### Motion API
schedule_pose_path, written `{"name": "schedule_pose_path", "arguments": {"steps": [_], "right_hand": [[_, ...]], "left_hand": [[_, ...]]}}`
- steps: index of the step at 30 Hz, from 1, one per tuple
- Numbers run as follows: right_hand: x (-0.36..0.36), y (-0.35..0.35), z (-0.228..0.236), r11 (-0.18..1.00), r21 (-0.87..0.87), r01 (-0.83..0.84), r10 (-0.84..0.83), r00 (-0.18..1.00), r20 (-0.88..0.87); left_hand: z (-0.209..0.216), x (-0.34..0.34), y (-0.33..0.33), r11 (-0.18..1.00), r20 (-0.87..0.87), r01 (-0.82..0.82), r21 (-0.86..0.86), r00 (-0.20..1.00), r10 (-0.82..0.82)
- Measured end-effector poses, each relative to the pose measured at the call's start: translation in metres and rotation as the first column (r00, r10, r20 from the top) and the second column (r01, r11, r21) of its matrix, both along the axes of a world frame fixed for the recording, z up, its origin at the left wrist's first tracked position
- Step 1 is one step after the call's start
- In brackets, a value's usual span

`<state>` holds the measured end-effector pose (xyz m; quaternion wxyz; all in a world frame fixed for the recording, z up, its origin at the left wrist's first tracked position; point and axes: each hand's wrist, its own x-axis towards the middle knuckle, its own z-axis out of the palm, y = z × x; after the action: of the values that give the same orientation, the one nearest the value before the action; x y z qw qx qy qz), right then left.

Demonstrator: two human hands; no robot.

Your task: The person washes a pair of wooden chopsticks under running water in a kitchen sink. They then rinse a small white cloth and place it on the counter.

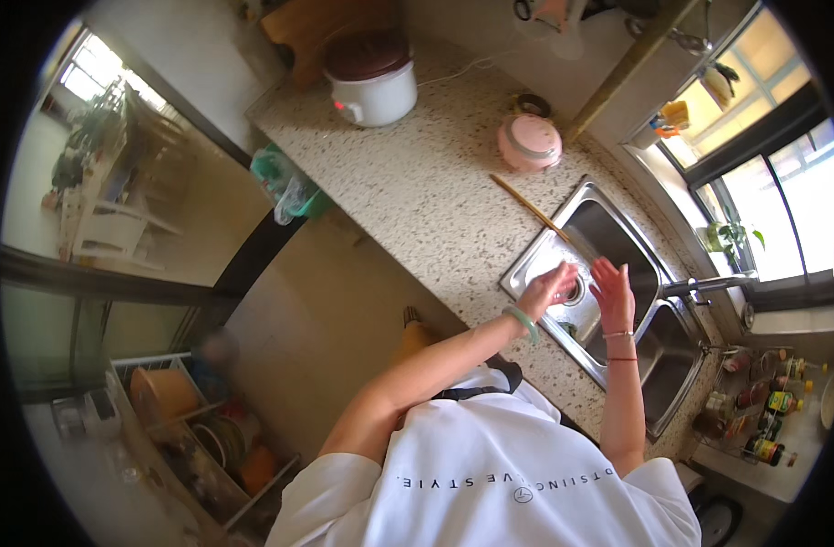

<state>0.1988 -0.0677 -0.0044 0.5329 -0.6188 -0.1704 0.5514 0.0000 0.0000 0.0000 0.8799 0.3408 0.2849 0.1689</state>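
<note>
Above the near bowl of a steel double sink [512,278], my left hand [551,288] and my right hand [614,299] are held up facing each other, a small gap between them. Fingers on both are stretched out, and neither hand holds anything. A pale green bangle [524,324] circles my left wrist; a thin bracelet and a red cord are on my right. Behind the hands the sink drain [574,293] partly shows. Some green scraps [570,328] lie in the bowl. A pair of chopsticks [530,209] rests on the counter, its tips reaching the sink rim.
The faucet [709,284] stands at the sink's right side. On the speckled counter [417,196] are a pink lidded container [530,142] and a white rice cooker [376,96]. A green bin [284,182] hangs at the counter's left edge. Several bottles [772,410] stand at right.
</note>
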Motion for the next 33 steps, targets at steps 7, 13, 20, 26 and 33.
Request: {"name": "schedule_pose_path", "arguments": {"steps": [7,13,20,26,33], "right_hand": [[-0.157,0.097,0.056,0.884,0.394,0.252,0.109,0.708,-0.698],[-0.318,0.157,0.097,0.903,0.426,0.044,0.341,0.529,-0.777],[-0.514,0.209,0.114,0.898,0.386,-0.212,0.439,0.355,-0.825],[-0.655,0.236,0.133,0.856,0.356,-0.374,0.45,0.201,-0.87],[-0.755,0.283,0.134,0.813,0.36,-0.458,0.474,0.162,-0.865]], "left_hand": [[0.066,-0.127,0.054,0.842,0.282,-0.499,-0.204,0.794,0.539],[0.097,-0.279,0.076,0.541,0.431,-0.776,-0.325,0.387,0.815],[0.111,-0.467,0.081,0.171,0.437,-0.918,-0.358,-0.003,0.899],[0.131,-0.576,0.085,0.004,0.487,-0.946,-0.323,-0.162,0.858],[0.132,-0.655,0.128,-0.104,0.468,-0.938,-0.332,-0.259,0.845]]}}
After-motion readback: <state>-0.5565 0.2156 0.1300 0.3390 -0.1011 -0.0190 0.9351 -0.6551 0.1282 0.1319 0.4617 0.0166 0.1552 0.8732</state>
